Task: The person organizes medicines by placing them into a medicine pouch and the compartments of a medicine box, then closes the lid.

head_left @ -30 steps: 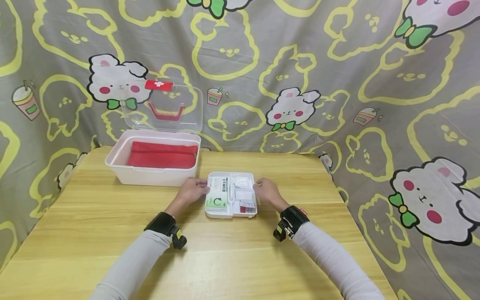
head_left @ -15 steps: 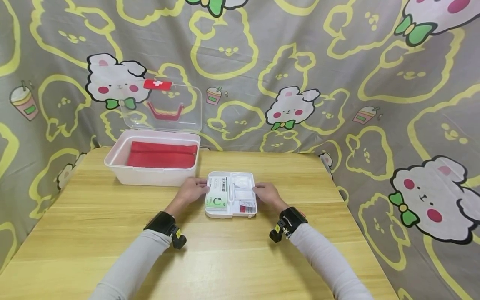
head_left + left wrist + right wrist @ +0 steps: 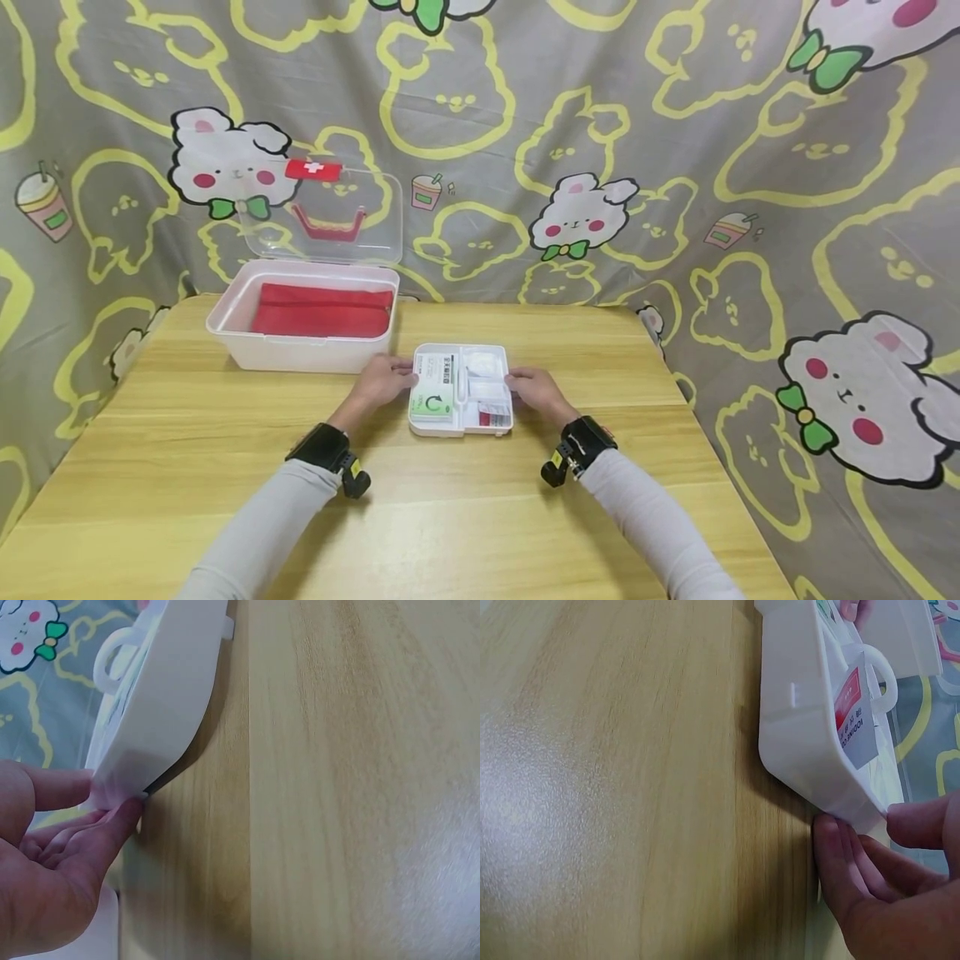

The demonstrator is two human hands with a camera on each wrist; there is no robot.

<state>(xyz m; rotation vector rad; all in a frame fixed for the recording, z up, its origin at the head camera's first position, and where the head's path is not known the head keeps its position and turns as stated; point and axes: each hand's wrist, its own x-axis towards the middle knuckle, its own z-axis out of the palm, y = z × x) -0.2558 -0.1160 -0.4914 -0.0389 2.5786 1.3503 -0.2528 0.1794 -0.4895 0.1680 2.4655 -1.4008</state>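
A white divided tray (image 3: 438,432) with a raised handle (image 3: 462,385) lies near the middle of the table. In its left half sits a white and green box (image 3: 432,392); packets fill the right half, one a red and white sachet (image 3: 860,712) with "IODINE" printed on it. My left hand (image 3: 381,381) pinches the tray's left side, thumb at the rim and fingers under the edge in the left wrist view. On the opposite side, my right hand (image 3: 536,392) holds the tray the same way, thumb on the rim, fingers (image 3: 836,851) below.
Left of the tray stands a translucent white box (image 3: 300,354), its clear lid (image 3: 375,233) raised, with a red pouch (image 3: 322,311) inside. The wooden table (image 3: 450,525) ends at a patterned cloth (image 3: 480,275) behind.
My right hand has settled slightly closer onto the tray's right side. The tray and my left hand look almost unmoved; the whole view has shifted slightly.
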